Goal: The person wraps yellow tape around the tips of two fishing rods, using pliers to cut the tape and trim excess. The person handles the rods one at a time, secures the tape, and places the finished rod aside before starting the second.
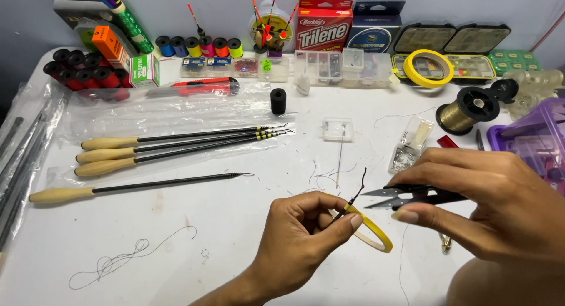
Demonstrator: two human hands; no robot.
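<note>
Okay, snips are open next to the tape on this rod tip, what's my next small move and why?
Probably ease the open snips in the right hand onto the yellow tape beside the left hand's pinch: the strip still trails off the thin dark tip.

There is only one view, from a camera on the person's head. It looks forward and down at a white table [223, 235], quite near. The left hand [300, 235] and the right hand [494, 206] fill the lower right of the frame. The wall [176, 12] closes the upper edge of the frame.
</note>
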